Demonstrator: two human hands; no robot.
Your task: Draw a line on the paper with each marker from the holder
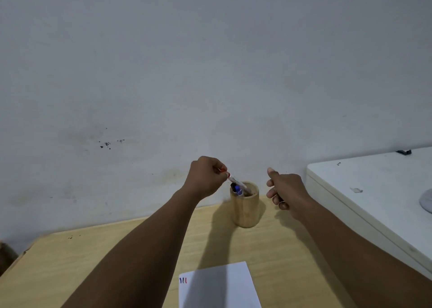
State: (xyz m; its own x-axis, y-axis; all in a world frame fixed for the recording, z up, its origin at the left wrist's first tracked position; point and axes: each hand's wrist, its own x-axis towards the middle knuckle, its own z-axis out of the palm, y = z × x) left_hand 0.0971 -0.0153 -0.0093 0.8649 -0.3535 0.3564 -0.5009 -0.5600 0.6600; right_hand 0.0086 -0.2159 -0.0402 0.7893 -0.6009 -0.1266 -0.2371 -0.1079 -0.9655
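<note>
A round wooden holder (246,210) stands at the far edge of the light wooden table (93,261), against the wall. My left hand (205,178) is shut on a white marker with a red cap (235,181). The marker is tilted, and its lower end is inside the holder. A blue-capped marker (238,189) and a black one (233,186) stick out of the holder beside it. My right hand (284,189) hovers just right of the holder, thumb out and fingers loosely curled, holding nothing I can see. The white paper (219,286) lies near me with three short strokes in blue and red at its left edge.
A white cabinet or appliance top (374,191) stands higher than the table along the right side, with a small dark object (404,152) at its back. A bare grey wall (210,74) rises right behind the holder. The table's left corner (25,251) is cut at an angle.
</note>
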